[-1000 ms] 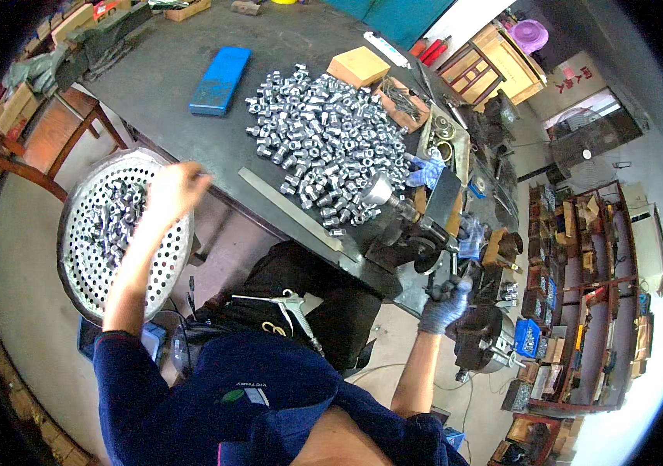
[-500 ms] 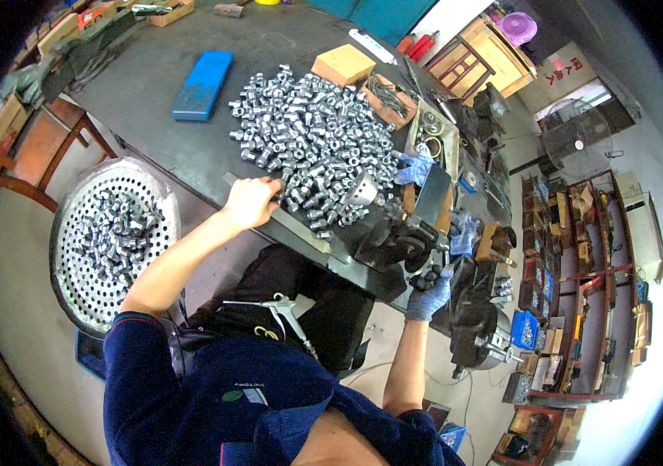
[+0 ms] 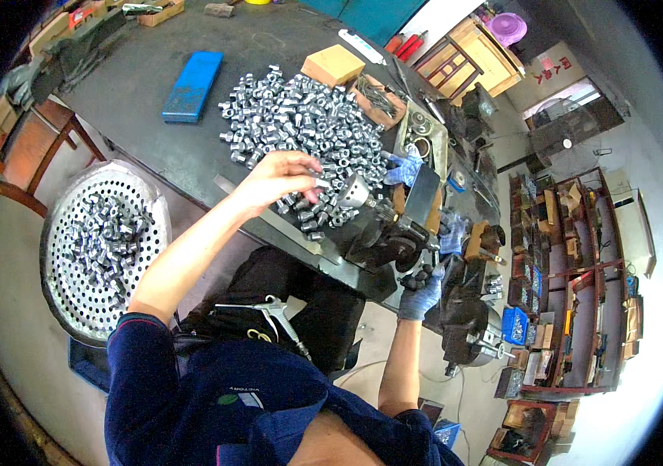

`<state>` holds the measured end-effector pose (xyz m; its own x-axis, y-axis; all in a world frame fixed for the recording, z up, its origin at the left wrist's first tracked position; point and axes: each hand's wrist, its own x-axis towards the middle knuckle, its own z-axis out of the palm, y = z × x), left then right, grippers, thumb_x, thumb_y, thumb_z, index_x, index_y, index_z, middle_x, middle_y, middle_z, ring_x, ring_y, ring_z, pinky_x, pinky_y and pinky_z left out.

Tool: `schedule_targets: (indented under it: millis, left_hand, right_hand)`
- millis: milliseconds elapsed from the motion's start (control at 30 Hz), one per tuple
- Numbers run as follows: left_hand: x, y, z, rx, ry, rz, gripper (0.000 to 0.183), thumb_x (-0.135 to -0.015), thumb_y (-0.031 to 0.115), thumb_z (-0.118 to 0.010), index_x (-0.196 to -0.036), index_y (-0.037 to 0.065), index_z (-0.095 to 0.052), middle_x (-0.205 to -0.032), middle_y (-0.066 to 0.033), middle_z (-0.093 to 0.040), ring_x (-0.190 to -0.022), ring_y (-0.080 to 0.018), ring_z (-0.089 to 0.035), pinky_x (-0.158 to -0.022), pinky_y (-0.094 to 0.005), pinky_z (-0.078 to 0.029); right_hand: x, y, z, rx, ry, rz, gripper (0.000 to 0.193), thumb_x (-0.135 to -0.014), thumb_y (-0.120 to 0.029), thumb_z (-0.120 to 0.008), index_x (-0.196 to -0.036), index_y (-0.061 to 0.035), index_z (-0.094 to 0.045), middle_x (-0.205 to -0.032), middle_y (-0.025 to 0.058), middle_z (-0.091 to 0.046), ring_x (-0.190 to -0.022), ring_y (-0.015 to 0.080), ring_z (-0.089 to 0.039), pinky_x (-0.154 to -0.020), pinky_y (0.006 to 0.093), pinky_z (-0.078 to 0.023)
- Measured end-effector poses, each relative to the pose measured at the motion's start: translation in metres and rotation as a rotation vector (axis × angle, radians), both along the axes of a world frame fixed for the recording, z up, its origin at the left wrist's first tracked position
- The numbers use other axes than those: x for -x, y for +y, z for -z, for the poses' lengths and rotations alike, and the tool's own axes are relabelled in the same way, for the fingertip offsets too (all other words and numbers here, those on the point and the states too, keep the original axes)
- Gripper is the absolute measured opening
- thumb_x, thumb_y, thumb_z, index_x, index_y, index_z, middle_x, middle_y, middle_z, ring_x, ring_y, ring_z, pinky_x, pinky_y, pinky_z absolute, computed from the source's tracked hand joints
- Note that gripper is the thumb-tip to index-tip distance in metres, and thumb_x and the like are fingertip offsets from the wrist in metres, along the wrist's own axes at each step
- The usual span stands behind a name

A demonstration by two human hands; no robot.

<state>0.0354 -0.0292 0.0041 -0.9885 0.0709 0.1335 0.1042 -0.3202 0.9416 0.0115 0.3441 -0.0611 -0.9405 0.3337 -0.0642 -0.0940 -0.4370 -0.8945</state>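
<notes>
My bare left hand point(image 3: 283, 180) is pinched round a small shiny metal fitting point(image 3: 321, 183), just left of the round steel chuck point(image 3: 354, 191) of a dark bench machine point(image 3: 390, 242). Beneath and behind that hand spreads a big heap of metal fittings point(image 3: 293, 116) on the dark table point(image 3: 133, 101). In a blue-grey glove with dark fingers, my right hand point(image 3: 422, 291) is closed beside the machine's right side. What its fingers grip is hidden. An air blow gun point(image 3: 277, 311) lies across my lap.
At the left stands a perforated metal pan point(image 3: 60, 256) with more fittings in it. A blue box point(image 3: 193, 87), a yellow block point(image 3: 333, 65) and a tray of tools point(image 3: 425, 128) rest on the table. Shelves with bins point(image 3: 572, 279) line the right side.
My left hand has moved right and up from the table's front edge to the chuck, bringing a fitting with it. My right hand stays beside the machine. The whole view has shifted slightly.
</notes>
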Motion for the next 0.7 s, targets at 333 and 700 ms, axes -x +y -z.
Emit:
schedule_targets:
  millis: [333,700]
  left_hand:
    - [0.029,0.010,-0.008,0.132,0.044,0.145,0.018,-0.081,0.001,-0.060,-0.096,-0.009,-0.059,-0.080,-0.0132,-0.064,-0.070,-0.0176,-0.064,-0.067,-0.0266,-0.051]
    - [0.029,0.007,-0.004,0.088,-0.023,0.209,0.020,-0.084,0.009,-0.059,-0.091,-0.010,-0.060,-0.072,-0.0150,-0.064,-0.060,-0.0195,-0.064,-0.057,-0.0268,-0.052]
  right_hand:
    - [-0.001,-0.002,-0.002,-0.019,-0.030,0.071,0.031,-0.083,-0.036,-0.061,-0.078,-0.0058,-0.053,-0.054,-0.0048,-0.042,-0.041,0.0032,-0.036,-0.036,0.0177,-0.031]
    - [0.004,0.005,-0.002,-0.057,-0.075,0.023,0.035,-0.081,-0.039,-0.063,-0.076,-0.0056,-0.054,-0.055,-0.0030,-0.046,-0.041,0.0060,-0.040,-0.037,0.0183,-0.033]
